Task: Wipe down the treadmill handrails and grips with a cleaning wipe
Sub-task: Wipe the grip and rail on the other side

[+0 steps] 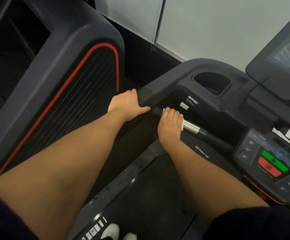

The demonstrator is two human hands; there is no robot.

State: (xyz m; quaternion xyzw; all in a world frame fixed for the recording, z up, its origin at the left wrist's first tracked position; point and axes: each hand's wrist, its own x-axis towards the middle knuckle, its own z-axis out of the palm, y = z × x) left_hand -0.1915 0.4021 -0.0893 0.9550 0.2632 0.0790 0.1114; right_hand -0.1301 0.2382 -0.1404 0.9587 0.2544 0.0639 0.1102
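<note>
The treadmill's dark left handrail [151,91] runs from the console corner toward me. My left hand [126,105] wraps over its end, fingers curled around the rail. A front grip bar [208,135] crosses below the console, with a shiny metal sensor section [191,126]. My right hand [170,124] is closed around this bar just left of the metal part, pressing a white cleaning wipe [182,122] against it. Only the wipe's edges show beside my fingers.
The console holds a cup holder [211,84], a tilted screen [286,54] and a button panel with green and red keys [272,163]. Another dark machine with a red stripe [68,80] stands on the left. The belt [151,196] and my white shoes [111,231] are below.
</note>
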